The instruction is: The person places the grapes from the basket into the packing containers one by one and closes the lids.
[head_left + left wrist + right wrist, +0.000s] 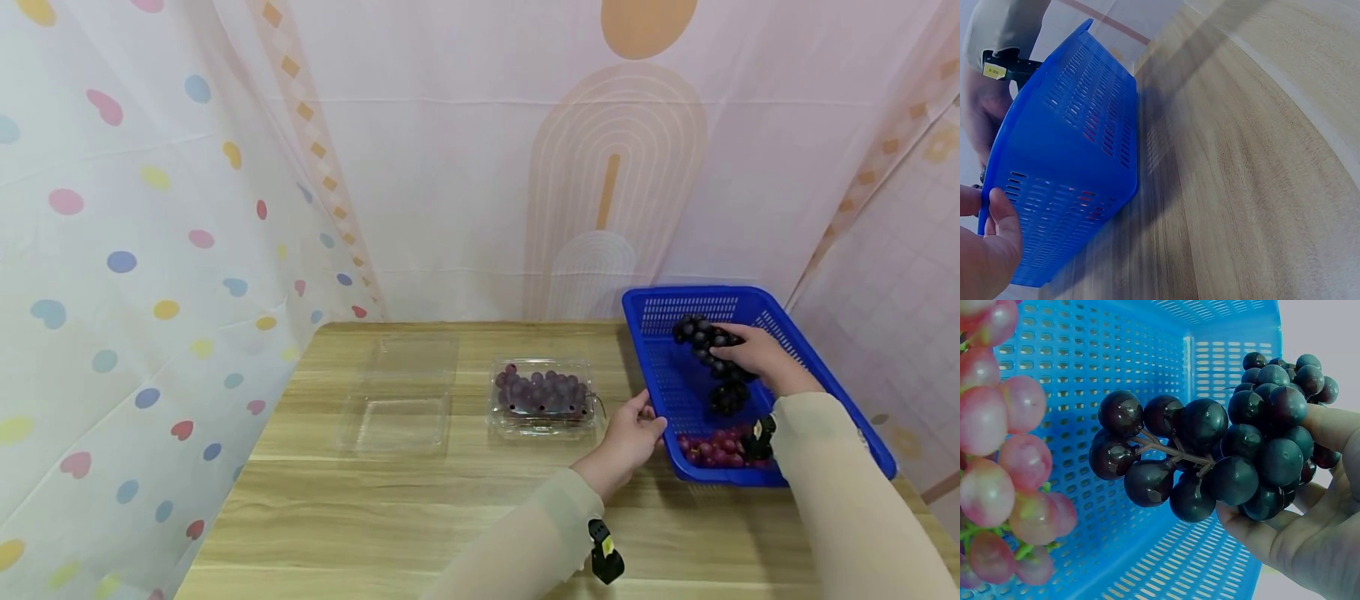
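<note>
A bunch of black grapes (1191, 437) is gripped by my right hand (757, 354), which holds it up inside the blue basket (660, 375). Thumb and fingers curl around its thicker part in the right wrist view, while one end of the bunch hangs free. Red grapes (712, 450) lie in the near end of the basket, partly hidden in the head view by the right wrist's camera. My left hand (626, 437) pinches the basket's left rim between thumb and fingers, as the left wrist view shows (994, 244).
Left of the basket, a clear plastic box (540, 425) holds purple grapes, a stem poking out at its right side. Farther left on the wooden table (315, 500) stands an open clear box (397, 425) with its lid folded back. A patterned curtain (450, 167) hangs behind.
</note>
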`<action>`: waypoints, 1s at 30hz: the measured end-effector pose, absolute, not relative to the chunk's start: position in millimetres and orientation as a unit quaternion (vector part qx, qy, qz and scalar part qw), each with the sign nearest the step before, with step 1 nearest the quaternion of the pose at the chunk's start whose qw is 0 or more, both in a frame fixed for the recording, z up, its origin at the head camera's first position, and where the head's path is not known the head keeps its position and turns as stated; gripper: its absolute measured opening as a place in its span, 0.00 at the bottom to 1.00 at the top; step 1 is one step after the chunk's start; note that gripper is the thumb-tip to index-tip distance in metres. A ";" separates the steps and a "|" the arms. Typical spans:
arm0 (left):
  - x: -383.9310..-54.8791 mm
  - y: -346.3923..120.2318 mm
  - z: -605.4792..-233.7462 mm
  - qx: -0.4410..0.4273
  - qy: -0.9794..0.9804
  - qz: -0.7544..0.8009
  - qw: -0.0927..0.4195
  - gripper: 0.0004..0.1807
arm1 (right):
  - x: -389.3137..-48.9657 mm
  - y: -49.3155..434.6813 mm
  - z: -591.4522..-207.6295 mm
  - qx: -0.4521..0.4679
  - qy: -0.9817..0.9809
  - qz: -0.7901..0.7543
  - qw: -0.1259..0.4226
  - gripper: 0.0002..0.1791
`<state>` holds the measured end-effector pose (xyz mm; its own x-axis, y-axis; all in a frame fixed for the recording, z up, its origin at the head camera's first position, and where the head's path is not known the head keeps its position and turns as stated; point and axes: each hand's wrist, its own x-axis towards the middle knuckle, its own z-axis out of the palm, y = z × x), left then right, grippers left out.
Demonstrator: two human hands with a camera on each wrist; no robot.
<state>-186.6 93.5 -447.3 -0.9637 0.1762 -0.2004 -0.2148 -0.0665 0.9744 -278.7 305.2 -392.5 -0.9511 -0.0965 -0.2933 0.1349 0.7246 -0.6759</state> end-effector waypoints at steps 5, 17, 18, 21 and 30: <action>-187.4 91.8 -448.9 -0.015 0.667 0.733 0.134 0.28 | -279.4 303.9 -386.5 0.006 0.923 -0.357 0.144 0.37; -189.9 63.0 -447.2 0.079 0.743 0.641 0.176 0.26 | -272.6 294.5 -367.7 -0.002 0.919 -0.365 0.151 0.40; -190.7 57.9 -445.3 0.095 0.757 0.620 0.184 0.25 | -271.9 293.6 -366.7 -0.002 0.918 -0.365 0.154 0.40; -192.7 38.4 -435.5 0.152 0.789 0.553 0.220 0.23 | -270.3 289.8 -364.3 -0.008 0.918 -0.367 0.152 0.40; -200.2 -35.0 -409.0 0.269 0.806 0.454 0.267 0.20 | -263.6 275.2 -358.8 -0.037 0.916 -0.375 0.136 0.40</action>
